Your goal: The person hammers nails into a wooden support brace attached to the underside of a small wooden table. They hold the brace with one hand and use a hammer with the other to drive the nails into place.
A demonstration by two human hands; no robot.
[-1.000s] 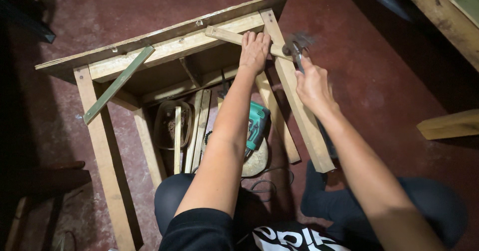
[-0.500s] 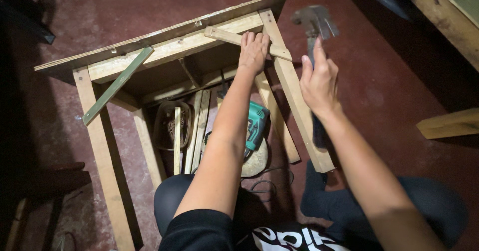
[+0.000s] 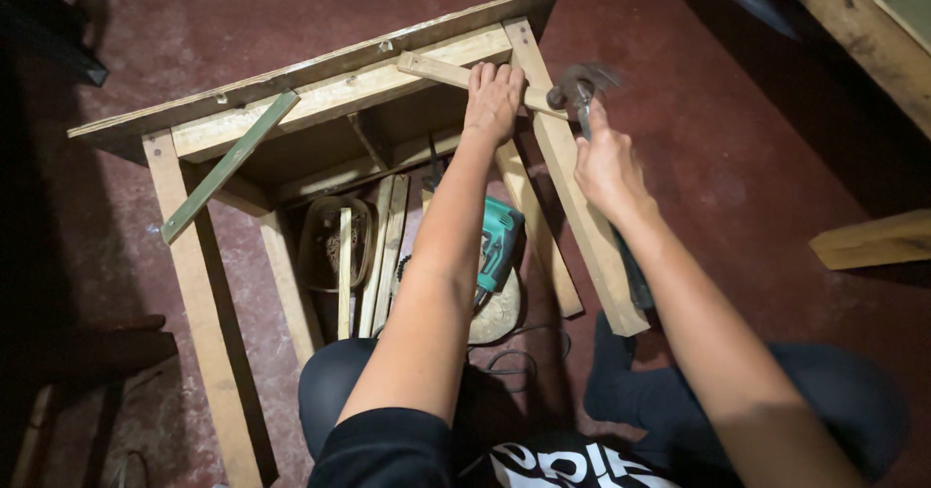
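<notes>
Watching feed: left hand [image 3: 493,100] flat, pinning diagonal brace [image 3: 456,73] at far right corner; right hand [image 3: 603,163] gripping hammer [image 3: 579,85], head on brace end. I reckon left green brace [image 3: 229,164] done, this one mid-nailing.

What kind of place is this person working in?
Probably a home workshop or a work corner in a house. A rough wooden table lies on its side on a red floor, the right hand swings a hammer at a brace, and a green power tool lies among wood offcuts.
</notes>
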